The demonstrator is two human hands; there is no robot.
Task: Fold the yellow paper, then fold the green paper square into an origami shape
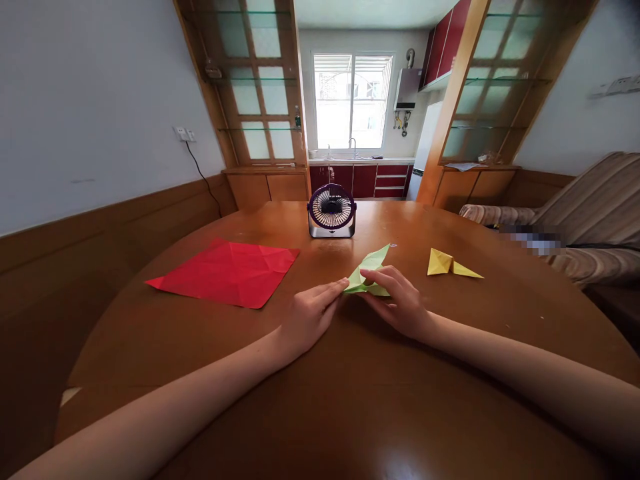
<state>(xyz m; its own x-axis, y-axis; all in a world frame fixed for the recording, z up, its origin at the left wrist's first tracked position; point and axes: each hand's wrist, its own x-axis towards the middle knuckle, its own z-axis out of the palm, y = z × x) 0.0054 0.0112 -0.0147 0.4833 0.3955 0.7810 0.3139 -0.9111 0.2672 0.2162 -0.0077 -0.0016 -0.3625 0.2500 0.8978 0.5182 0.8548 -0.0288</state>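
A light green folded sheet of paper [376, 259] is held between my two hands, just above or on the wooden table; I cannot tell which. One pointed flap of it sticks up and away to the right. My left hand [313, 313] pinches its left corner with fingers pressed together. My right hand [400, 300] grips the near right part, thumb below and fingers over the fold. To the left lies a creased red sheet of paper [233, 272], spread out. On the right sits a yellow folded paper piece [441, 263] with a thin pointed end.
A small dark purple fan [331, 208] on a silver stand faces me from the table's far side. The round brown table [320, 407] reaches under both forearms. A striped armchair [590, 207] stands at the right.
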